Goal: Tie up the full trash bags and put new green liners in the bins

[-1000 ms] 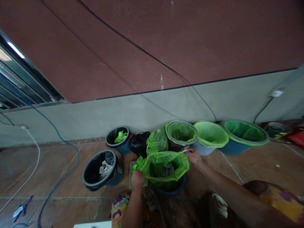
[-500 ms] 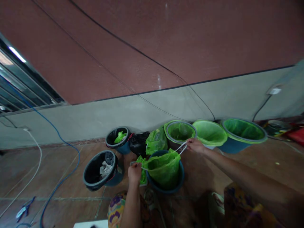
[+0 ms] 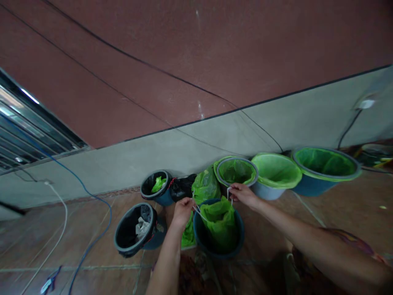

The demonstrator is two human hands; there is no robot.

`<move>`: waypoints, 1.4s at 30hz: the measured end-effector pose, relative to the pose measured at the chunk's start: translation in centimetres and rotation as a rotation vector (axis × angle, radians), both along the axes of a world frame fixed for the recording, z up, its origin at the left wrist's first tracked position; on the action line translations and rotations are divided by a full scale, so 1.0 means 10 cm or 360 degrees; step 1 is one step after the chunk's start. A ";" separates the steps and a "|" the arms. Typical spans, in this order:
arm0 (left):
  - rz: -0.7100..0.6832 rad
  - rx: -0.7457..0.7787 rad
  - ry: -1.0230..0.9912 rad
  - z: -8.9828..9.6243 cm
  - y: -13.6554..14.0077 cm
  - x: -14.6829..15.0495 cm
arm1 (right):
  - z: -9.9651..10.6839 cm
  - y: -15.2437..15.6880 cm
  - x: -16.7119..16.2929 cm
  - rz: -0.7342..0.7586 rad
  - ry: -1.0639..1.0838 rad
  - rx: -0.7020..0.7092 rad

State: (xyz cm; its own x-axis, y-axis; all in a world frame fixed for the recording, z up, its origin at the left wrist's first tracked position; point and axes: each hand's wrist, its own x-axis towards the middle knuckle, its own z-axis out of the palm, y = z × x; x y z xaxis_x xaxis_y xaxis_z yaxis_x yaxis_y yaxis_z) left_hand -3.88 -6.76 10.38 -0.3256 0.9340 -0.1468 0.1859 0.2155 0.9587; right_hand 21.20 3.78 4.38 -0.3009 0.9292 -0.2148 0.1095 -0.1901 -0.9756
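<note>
A green drawstring trash bag [image 3: 219,224] sits inside a round blue bin [image 3: 240,239] in front of me, its mouth gathered partway. My left hand [image 3: 184,211] pinches one white drawstring loop at the bag's left side. On the right, my right hand [image 3: 245,194] grips the other white drawstring [image 3: 228,192], pulled up above the rim. Both strings look taut. Just behind this bin lies a tied green bag [image 3: 206,186], and some folded green bags [image 3: 188,234] rest on the floor to its left, partly behind my left forearm.
Bins lined in green stand along the wall: a grey-rimmed one [image 3: 256,177], a white one [image 3: 270,194] and a blue one [image 3: 313,186]. Leftward are two black-lined bins [image 3: 118,241] and a black bag [image 3: 181,189]. A blue hose [image 3: 106,227] and pliers-like tool [image 3: 50,280] lie on the tiles.
My hands have come closer together, drawing the strings out further. The bag's mouth has narrowed and the bag sits lower in the bin. The view has tilted slightly.
</note>
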 end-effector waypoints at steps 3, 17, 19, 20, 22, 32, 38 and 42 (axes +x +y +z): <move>-0.0022 0.0010 0.0059 0.05 0.03 0.08 | 0.03 -0.03 -0.09 0.0026 0.0069 0.0005; -0.0375 0.0192 0.0269 0.32 0.38 0.46 | -0.09 -0.25 -0.48 0.0433 0.0101 0.0116; -0.0417 0.0231 0.0241 0.36 0.43 0.55 | -0.13 -0.32 -0.54 0.0614 0.0106 0.0083; -0.0430 0.0237 0.0227 0.37 0.45 0.58 | -0.14 -0.36 -0.56 0.0698 0.0100 0.0064; -0.0414 0.0230 0.0208 0.35 0.51 0.62 | -0.15 -0.42 -0.60 0.0811 0.0079 0.0041; -0.0426 -0.0235 -0.0081 -0.63 0.16 0.47 | 0.04 -0.26 -0.55 0.0613 0.0140 -0.0023; -0.0531 -0.0215 0.0175 -0.95 0.11 0.68 | 0.13 -0.19 -0.50 0.0469 0.0329 -0.0132; -0.0406 -0.0270 0.0176 -1.03 0.16 0.63 | 0.23 -0.09 -0.38 0.0301 0.0466 -0.0113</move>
